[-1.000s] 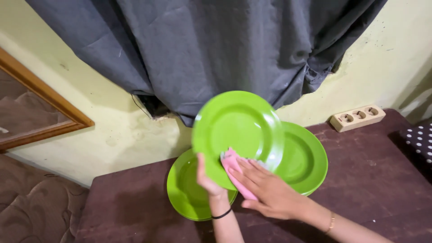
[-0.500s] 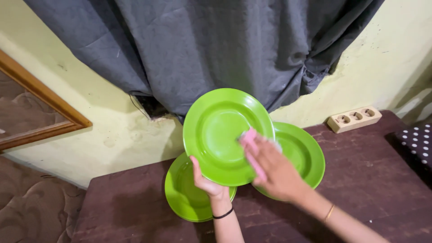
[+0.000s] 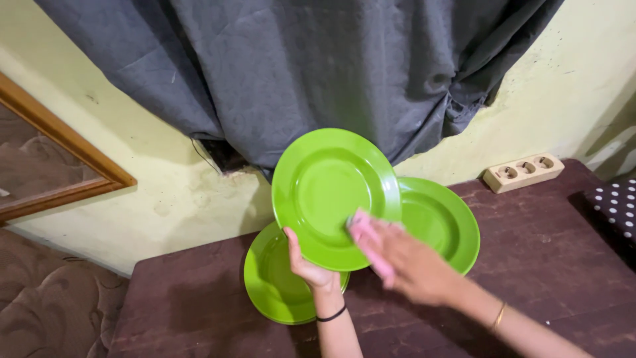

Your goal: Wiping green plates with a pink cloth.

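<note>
My left hand (image 3: 307,265) grips the lower rim of a bright green plate (image 3: 328,192) and holds it tilted up above the table. My right hand (image 3: 411,265) presses a pink cloth (image 3: 368,240) against the lower right part of that plate's face. A second green plate (image 3: 275,285) lies flat on the dark brown table (image 3: 550,258) below my left hand. A third green plate (image 3: 440,222) lies to the right, partly behind the raised one.
A beige socket strip (image 3: 523,172) lies at the table's back edge against the yellow wall. A grey curtain (image 3: 298,66) hangs behind. A wood-framed mirror (image 3: 53,166) leans at the left. A dark polka-dot cloth (image 3: 613,205) is at the right edge.
My right hand has slid the pink cloth across the raised plate, up to the middle right and then back down to the lower right. The plate tilted slightly left.
</note>
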